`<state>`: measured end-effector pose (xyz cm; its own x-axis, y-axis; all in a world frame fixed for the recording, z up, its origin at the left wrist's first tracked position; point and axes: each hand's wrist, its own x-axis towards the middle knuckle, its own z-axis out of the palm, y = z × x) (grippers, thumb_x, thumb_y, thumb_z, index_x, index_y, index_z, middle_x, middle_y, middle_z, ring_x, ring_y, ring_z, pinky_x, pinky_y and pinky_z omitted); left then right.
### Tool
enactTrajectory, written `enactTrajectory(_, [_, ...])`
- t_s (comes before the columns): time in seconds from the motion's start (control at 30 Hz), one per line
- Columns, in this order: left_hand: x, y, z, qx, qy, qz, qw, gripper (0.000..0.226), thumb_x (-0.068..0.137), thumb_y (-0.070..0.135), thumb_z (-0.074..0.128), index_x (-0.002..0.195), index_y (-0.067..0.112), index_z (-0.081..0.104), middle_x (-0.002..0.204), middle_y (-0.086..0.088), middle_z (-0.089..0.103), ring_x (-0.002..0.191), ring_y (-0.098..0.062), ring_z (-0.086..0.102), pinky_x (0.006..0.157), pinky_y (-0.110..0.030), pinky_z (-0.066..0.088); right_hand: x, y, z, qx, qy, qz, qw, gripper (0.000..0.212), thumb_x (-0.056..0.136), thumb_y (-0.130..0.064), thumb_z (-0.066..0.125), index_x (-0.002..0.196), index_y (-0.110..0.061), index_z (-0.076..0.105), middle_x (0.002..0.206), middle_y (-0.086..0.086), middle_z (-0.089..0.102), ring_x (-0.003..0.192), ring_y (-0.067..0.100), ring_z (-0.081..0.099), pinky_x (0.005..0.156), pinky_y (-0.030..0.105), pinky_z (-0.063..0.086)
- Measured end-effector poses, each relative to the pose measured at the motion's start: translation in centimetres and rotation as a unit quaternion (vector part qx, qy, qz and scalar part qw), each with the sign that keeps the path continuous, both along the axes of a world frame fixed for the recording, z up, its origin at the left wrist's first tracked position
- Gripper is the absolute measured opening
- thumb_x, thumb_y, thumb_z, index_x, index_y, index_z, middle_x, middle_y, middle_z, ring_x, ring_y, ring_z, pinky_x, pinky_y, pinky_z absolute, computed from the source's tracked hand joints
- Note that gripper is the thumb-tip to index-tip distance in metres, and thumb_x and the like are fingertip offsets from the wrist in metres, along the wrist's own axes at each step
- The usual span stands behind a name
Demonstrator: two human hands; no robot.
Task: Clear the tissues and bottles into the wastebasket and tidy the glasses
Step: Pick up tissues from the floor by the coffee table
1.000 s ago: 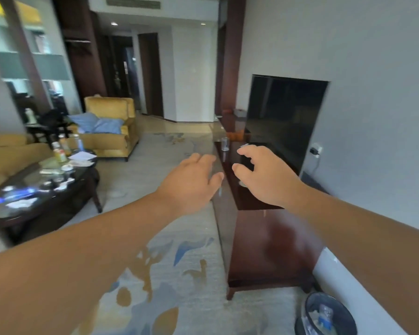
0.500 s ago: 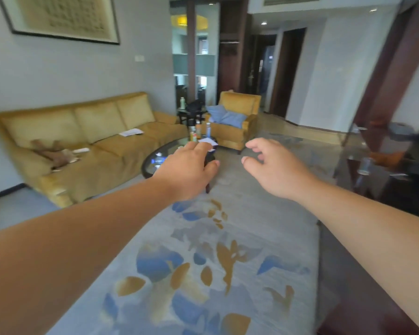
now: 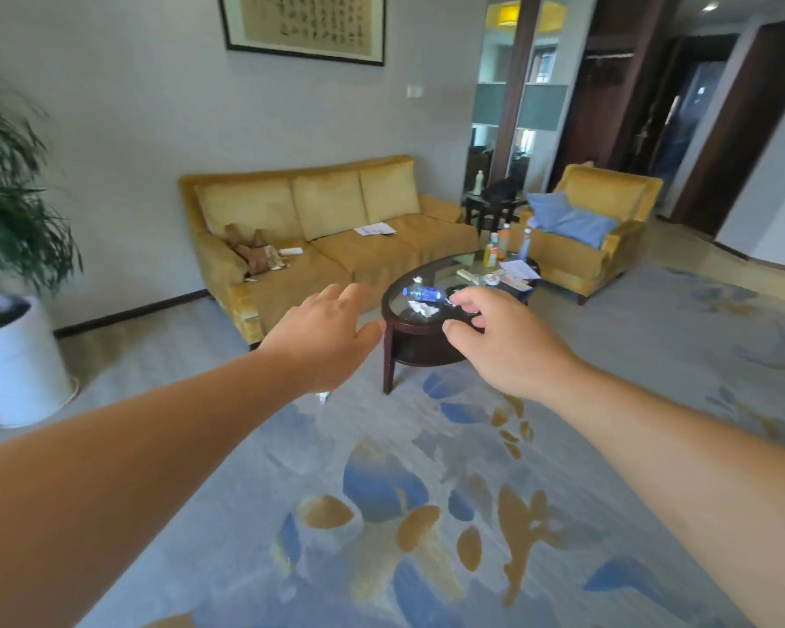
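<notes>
An oval glass coffee table [image 3: 393,312] stands ahead on the rug. A clear bottle with a blue label [image 3: 421,292] lies on its near end, with a crumpled white tissue [image 3: 422,308] just in front of it. Upright bottles [image 3: 492,249] stand at the table's far end, beside white papers [image 3: 515,268]. My left hand [image 3: 322,339] and my right hand [image 3: 504,342] are stretched forward at arm's length, both empty with fingers apart, short of the table. A small white scrap [image 3: 322,396] lies on the rug below my left hand. No wastebasket is in view.
A yellow sofa [image 3: 336,237] lines the wall behind the table, and a yellow armchair [image 3: 594,228] with blue cushions stands at the far right. A large potted plant [image 3: 14,319] is at the left. Patterned rug [image 3: 427,514] covers the floor between me and the table.
The view has swung left, away from the TV cabinet and wastebasket, onto the sofa and coffee table. Both hands stay outstretched and empty.
</notes>
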<state>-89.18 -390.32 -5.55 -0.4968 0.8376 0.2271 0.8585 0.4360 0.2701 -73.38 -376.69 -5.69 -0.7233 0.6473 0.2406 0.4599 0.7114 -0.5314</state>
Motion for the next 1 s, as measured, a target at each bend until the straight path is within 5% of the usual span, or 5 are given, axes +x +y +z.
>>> enactTrajectory(0.4, [-20.8, 3.8, -2.5, -0.004, -0.04, 0.024, 0.999, 0.054, 0.097, 0.049, 0.036, 0.145, 0.024, 0.032, 0.143, -0.003, 0.042, 0.127, -0.021, 0.044, 0.098, -0.036, 0.041, -19.6, 4.6, -1.2, 0.003, -0.032, 0.019, 0.999, 0.046, 0.094, -0.042, 0.051, 0.137, -0.025, 0.048, 0.137, -0.005, 0.05, 0.12, 0.011, 0.052, 0.092, 0.028, 0.04])
enactTrajectory(1.0, [-36.6, 23.3, -7.3, -0.041, -0.092, 0.07, 0.992, 0.054, 0.096, 0.053, 0.036, 0.144, 0.029, 0.031, 0.142, -0.001, 0.044, 0.122, -0.019, 0.05, 0.099, -0.04, 0.045, -36.0, 26.1, -5.8, -0.016, -0.079, 0.061, 0.995, 0.049, 0.093, -0.043, 0.051, 0.138, -0.024, 0.046, 0.135, -0.002, 0.049, 0.119, 0.014, 0.051, 0.093, 0.028, 0.039])
